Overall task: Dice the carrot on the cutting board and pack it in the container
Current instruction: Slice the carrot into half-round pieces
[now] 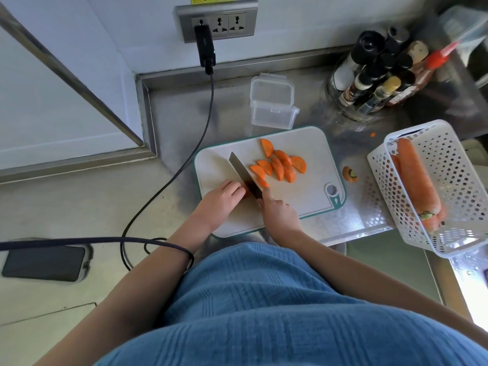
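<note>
A white cutting board (pixel 311 154) with a teal rim lies on the steel counter. Several orange half-round carrot slices (pixel 280 165) are spread across its middle. My right hand (pixel 277 212) grips the handle of a knife (pixel 241 171), whose blade stands on the board just left of the slices. My left hand (pixel 221 202) sits with curled fingers against the blade's left side, holding down a carrot piece that is almost fully hidden beneath it. An open clear plastic container (pixel 272 114) with nothing in it stands behind the board, its lid propped up at the back.
A white perforated basket (pixel 454 165) with whole carrots sits at the right. A cut carrot end (pixel 350 174) lies between board and basket. Bottles (pixel 380 72) fill a rack at the back right. A black cable (pixel 184 159) runs from the wall socket; a phone (pixel 43 262) lies at the left.
</note>
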Tool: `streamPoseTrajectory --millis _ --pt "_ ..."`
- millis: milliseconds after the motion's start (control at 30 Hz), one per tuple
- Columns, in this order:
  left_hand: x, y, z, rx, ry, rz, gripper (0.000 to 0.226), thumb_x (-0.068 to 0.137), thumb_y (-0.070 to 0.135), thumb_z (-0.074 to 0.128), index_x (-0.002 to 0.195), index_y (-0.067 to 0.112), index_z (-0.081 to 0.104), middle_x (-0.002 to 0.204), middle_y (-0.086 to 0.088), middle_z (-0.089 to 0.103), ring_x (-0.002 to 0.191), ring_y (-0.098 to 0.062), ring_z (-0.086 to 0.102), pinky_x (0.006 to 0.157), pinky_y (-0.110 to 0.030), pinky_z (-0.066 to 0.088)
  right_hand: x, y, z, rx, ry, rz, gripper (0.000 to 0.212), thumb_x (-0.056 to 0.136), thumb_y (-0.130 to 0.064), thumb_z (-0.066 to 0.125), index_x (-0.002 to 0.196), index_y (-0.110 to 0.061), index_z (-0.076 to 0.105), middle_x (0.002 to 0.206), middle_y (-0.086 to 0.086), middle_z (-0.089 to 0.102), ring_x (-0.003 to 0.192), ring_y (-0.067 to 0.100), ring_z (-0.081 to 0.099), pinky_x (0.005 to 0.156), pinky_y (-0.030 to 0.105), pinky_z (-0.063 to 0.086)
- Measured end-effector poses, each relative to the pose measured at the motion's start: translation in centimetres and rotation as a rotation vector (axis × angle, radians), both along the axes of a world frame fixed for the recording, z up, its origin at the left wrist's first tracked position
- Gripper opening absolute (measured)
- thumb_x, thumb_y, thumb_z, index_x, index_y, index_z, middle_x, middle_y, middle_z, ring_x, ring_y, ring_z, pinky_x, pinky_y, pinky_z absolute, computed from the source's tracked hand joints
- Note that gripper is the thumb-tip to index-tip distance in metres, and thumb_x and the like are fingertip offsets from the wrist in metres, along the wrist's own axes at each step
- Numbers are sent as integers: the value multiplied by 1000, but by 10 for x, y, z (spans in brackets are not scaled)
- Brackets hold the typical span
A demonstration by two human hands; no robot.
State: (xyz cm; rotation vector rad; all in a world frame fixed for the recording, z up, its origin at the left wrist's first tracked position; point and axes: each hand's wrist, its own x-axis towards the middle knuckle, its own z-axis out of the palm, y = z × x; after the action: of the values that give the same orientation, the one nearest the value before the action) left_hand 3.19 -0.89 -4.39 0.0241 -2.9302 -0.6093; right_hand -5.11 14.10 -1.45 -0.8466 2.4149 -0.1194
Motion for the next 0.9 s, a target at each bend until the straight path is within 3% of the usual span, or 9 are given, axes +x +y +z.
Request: streamPoseTrajectory --millis 333,500,900 --pt "5 0 0 13 31 -6 37 58 -13 77 91 -1 65 88 -13 61 90 -20 44 51 -32 54 6 3 9 -72 13 -53 31 104 -35 26 124 -11 30 78 15 64 68 36 62 64 47 54" --pt "4 2 1 21 49 15 34 59 -12 78 88 -1 66 88 -13 62 87 -24 53 56 -33 55 8 2 8 -90 22 -35 32 104 -34 26 125 -11 31 75 15 63 65 36 62 61 46 54" --pt "3 1 -1 38 59 21 32 60 -12 76 88 -1 65 85 -13 61 88 -21 44 55 -34 54 11 -1 10 -94 26 6 29 104 -32 26 121 -9 33 78 16 65 68 38 63 61 44 52"
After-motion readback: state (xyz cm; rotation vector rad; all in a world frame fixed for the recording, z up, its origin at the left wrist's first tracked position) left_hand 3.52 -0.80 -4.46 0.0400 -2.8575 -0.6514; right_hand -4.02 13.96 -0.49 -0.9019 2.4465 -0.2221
